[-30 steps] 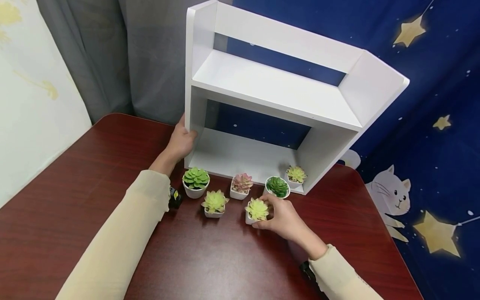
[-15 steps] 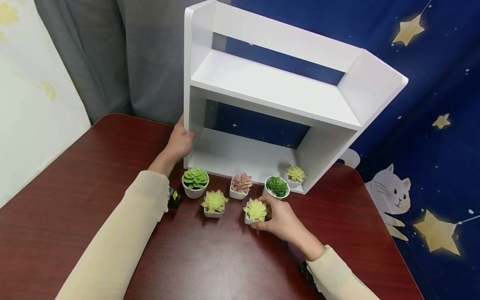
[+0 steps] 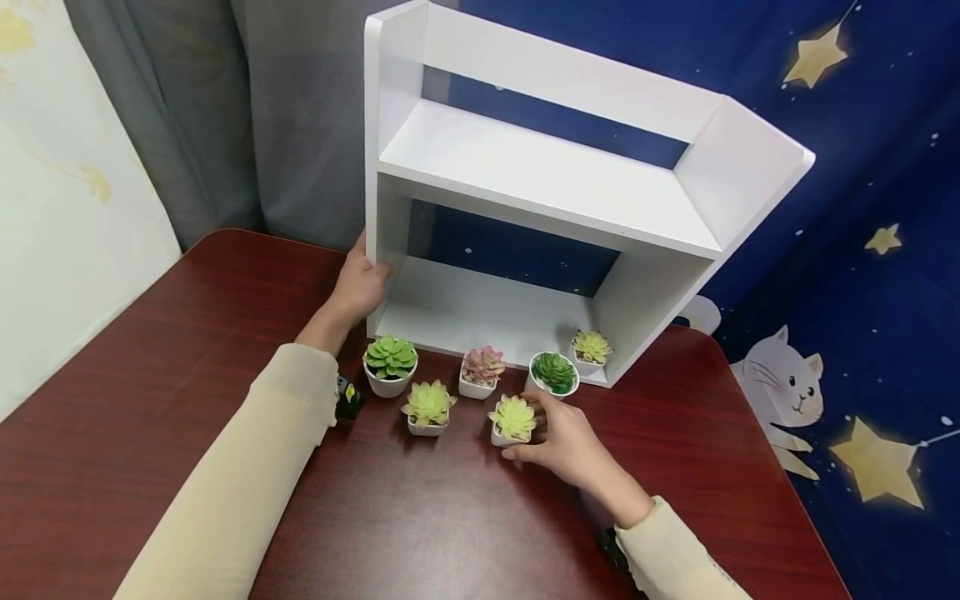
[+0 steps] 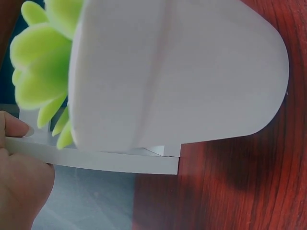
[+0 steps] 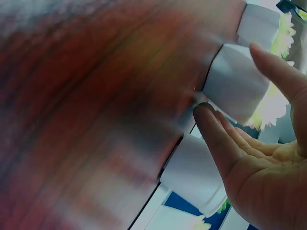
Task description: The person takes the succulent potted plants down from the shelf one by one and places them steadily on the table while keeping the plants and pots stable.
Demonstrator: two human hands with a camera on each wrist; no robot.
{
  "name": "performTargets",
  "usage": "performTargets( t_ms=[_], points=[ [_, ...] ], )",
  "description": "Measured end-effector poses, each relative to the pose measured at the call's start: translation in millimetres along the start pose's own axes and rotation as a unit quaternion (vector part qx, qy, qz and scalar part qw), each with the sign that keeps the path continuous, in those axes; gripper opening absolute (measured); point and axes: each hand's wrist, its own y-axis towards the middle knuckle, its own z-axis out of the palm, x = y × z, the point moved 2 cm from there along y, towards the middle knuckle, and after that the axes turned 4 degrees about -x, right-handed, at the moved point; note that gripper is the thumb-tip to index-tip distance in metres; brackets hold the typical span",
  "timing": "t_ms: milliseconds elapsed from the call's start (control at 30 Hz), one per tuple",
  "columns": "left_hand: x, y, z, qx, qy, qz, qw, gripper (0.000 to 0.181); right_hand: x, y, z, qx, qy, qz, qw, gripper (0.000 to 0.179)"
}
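My left hand [image 3: 360,287] grips the left side panel of a white two-tier shelf [image 3: 555,183]; its thumb shows on the panel's front edge in the left wrist view. A yellow-green potted succulent [image 3: 513,419] stands on the table in front of the shelf. Around its white pot [image 5: 237,81] my right hand [image 3: 566,437] is spread, fingers fairly straight, with a gap showing beside the pot. Further potted succulents stand nearby: bright green [image 3: 391,358], yellow-green [image 3: 429,406], pink [image 3: 482,368] and dark green [image 3: 554,373]. One more yellow-green succulent [image 3: 592,348] sits at the shelf's lower right corner.
The dark red wooden table [image 3: 420,533] extends in front of the pots and to the left. Behind it hang a grey curtain [image 3: 307,117] and a blue star-patterned cloth [image 3: 862,250]. A white wall panel [image 3: 67,217] stands at the left.
The right fingers have loosened slightly from the front yellow-green succulent's pot, which has shifted a little. The left hand keeps its hold on the shelf.
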Motion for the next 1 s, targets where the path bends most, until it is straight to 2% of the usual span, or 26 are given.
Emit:
performTargets(
  t_ms=[167,200,333,467,567,667,767,867,1000],
  points=[
    [0.3,-1.6,0.4,-0.002,-0.001,0.003,1.0,0.071,-7,-8.5,-11,0.027,0.072,0.037,0.9963,0.088],
    [4.6,0.6,0.9,-0.004,0.0,0.006,1.0,0.071,-9,-11.0,-14,0.031,0.078,0.036,0.9958,0.087],
    [2.2,0.3,2.8,-0.001,-0.001,0.009,1.0,0.072,-16,-22.5,-28,0.033,0.09,0.039,0.9947,0.075],
    [-12.5,-5.6,3.0,0.003,-0.006,0.003,1.0,0.069,-23,-30.5,-40,0.009,0.099,0.028,0.9947,0.061],
    [-26.5,-12.6,2.5,0.006,-0.006,-0.001,1.0,0.066,-27,-32.5,-49,-0.024,0.095,0.011,0.9951,0.057],
    [-31.1,-16.1,1.7,0.007,0.001,0.002,1.0,0.062,-29,-31.4,-57,-0.056,0.091,0.004,0.9943,0.055],
    [-28.3,-14.7,1.3,0.008,0.0,0.005,1.0,0.062,-29,-27.0,-66,-0.089,0.079,0.002,0.9929,0.049],
    [-19.0,-9.3,1.2,0.006,-0.003,0.004,1.0,0.064,-29,-20.0,-76,-0.115,0.066,0.009,0.9911,0.046],
    [-1.0,-1.0,1.1,0.001,0.001,0.007,1.0,0.069,-30,-8.8,-88,-0.115,0.038,0.011,0.9926,0.055]
  ],
)
